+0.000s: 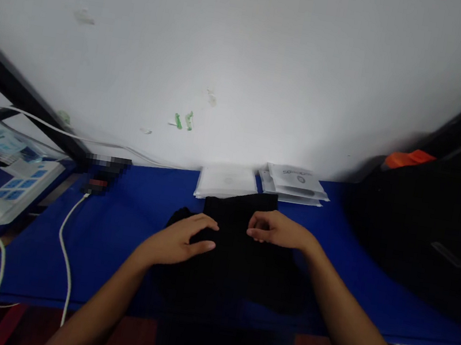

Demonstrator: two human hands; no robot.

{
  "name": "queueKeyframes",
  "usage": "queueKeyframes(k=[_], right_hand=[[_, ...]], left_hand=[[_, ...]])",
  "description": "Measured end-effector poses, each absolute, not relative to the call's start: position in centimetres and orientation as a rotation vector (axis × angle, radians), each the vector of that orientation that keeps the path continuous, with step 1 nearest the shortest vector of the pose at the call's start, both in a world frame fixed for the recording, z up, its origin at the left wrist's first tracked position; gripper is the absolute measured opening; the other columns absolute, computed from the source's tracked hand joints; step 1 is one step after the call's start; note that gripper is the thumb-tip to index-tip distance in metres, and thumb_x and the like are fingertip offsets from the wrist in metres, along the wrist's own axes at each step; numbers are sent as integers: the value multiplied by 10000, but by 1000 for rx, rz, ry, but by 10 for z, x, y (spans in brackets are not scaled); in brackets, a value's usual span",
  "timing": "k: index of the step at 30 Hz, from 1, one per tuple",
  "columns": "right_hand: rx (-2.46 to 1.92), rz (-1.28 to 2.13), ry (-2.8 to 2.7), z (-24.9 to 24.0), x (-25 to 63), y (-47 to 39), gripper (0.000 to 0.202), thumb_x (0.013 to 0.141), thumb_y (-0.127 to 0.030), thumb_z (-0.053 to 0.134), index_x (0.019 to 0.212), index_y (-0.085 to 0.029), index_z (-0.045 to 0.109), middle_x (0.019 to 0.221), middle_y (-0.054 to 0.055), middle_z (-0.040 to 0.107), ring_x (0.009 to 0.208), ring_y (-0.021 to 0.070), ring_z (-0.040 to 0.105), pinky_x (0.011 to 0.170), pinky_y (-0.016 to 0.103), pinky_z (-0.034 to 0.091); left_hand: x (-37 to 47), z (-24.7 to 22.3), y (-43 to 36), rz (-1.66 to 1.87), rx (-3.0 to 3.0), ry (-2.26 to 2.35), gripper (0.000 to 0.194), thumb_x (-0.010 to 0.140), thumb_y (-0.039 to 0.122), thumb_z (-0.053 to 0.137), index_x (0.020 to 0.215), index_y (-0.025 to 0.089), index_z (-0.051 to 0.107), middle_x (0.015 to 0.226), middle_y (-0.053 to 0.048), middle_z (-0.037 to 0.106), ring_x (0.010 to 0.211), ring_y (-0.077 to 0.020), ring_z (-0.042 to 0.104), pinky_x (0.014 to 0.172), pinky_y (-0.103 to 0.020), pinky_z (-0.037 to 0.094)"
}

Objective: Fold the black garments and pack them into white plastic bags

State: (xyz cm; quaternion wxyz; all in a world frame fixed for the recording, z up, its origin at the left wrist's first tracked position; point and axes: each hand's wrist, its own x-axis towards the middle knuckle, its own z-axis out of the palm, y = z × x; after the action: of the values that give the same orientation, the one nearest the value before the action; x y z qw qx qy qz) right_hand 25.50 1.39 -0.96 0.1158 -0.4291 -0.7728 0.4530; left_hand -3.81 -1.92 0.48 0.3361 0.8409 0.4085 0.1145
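A black cloth garment (pixel 233 266) lies spread in front of me, its far end a straight-edged, raised-looking panel; being so dark, it does not show what kind of garment it is. My left hand (pixel 178 240) rests over its left side, thumb and fingers apart, holding nothing. Over the right part, my right hand (pixel 276 229) has its fingers curled in toward the thumb in a pinch, apparently on the black cloth. Just behind the garment are a white flat packet (pixel 227 181) and a small stack of white printed zip bags (pixel 297 180).
A blue tabletop (pixel 120 260) runs up to a white wall. On the left are a pixelated dark device (pixel 103 175) with a white cable, a white box with blue squares (pixel 24 186), and tangled cables. A large black bag (pixel 421 238) fills the right, with something orange (pixel 410 159) behind.
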Motion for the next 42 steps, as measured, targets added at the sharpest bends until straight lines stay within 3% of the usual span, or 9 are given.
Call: queueKeyframes(k=[3, 7, 12, 15, 20, 26, 31, 37, 42], right_hand=[[-1159, 783, -2366, -29, 239, 14, 304, 896, -401, 624, 1087, -164, 629, 1058, 123, 677, 984, 245, 635, 854, 399, 517], [-1118, 587, -2444, -52, 228, 17, 598, 835, -545, 675, 1278, -160, 561, 1408, 207, 495, 1324, 360, 429, 1056, 552, 385], [-1287, 946, -1937, -60, 237, 33, 338, 784, -437, 754, 984, -179, 669, 1097, 118, 676, 1067, 278, 615, 968, 466, 477], [-1382, 1293, -1339, -58, 253, 44, 284, 792, -442, 743, 813, -174, 648, 814, 66, 705, 738, 197, 680, 726, 351, 576], [-1312, 1374, -832, -59, 281, 61, 367, 924, -509, 558, 805, -164, 595, 738, 108, 727, 540, 150, 662, 508, 259, 582], [-1207, 1198, -608, -61, 290, 69, 192, 872, -291, 583, 728, -215, 482, 675, 30, 686, 609, 136, 684, 555, 224, 598], [-1129, 1003, -632, -56, 288, 67, 153, 754, -258, 583, 698, -240, 442, 653, -48, 549, 712, 135, 649, 679, 286, 627], [-1124, 932, -778, -50, 283, 64, 129, 684, -321, 591, 691, -247, 486, 672, -34, 527, 668, 168, 573, 633, 333, 601], [-1100, 1003, -907, -43, 273, 52, 118, 655, -327, 595, 711, -233, 552, 704, 6, 597, 698, 210, 601, 670, 364, 561]], left_hand=[[-28, -29, -32, 218, 2418, 1168, 706, 910, 609, 536, 1491, 236, 389, 1602, -113, 291, 1480, -311, 252, 1187, -500, 260], [-27, -56, -42, 139, 2602, 1227, 860, 880, 716, 479, 1559, 243, 245, 1638, -129, 161, 1505, -344, 150, 1197, -555, 176], [-27, -61, -41, 106, 2654, 1248, 1046, 741, 854, 503, 1565, 272, 226, 1645, -159, 37, 1497, -429, 61, 1163, -634, 145], [-23, -59, -43, 72, 2648, 1188, 1061, 722, 871, 499, 1564, 287, 223, 1645, -156, 65, 1498, -426, 69, 1160, -635, 144], [-18, -55, -46, 63, 2626, 1166, 1065, 717, 877, 493, 1561, 279, 239, 1641, -157, 119, 1491, -437, 99, 1152, -643, 147], [-14, -42, -34, 50, 2612, 1159, 1099, 610, 932, 521, 1491, 286, 399, 1566, -187, 309, 1421, -445, 279, 1125, -624, 199], [3, -36, 0, 185, 2558, 1309, 1004, 709, 869, 518, 1456, 203, 436, 1270, -173, 570, 1194, -391, 505, 1055, -551, 317], [21, -42, 34, 428, 2566, 1471, 613, 877, 649, 533, 1256, 168, 569, 1179, -157, 555, 1102, -355, 497, 978, -506, 392], [21, -49, 38, 431, 2570, 1365, 545, 906, 591, 526, 1255, 174, 546, 1172, -130, 571, 1111, -323, 512, 990, -477, 397]])
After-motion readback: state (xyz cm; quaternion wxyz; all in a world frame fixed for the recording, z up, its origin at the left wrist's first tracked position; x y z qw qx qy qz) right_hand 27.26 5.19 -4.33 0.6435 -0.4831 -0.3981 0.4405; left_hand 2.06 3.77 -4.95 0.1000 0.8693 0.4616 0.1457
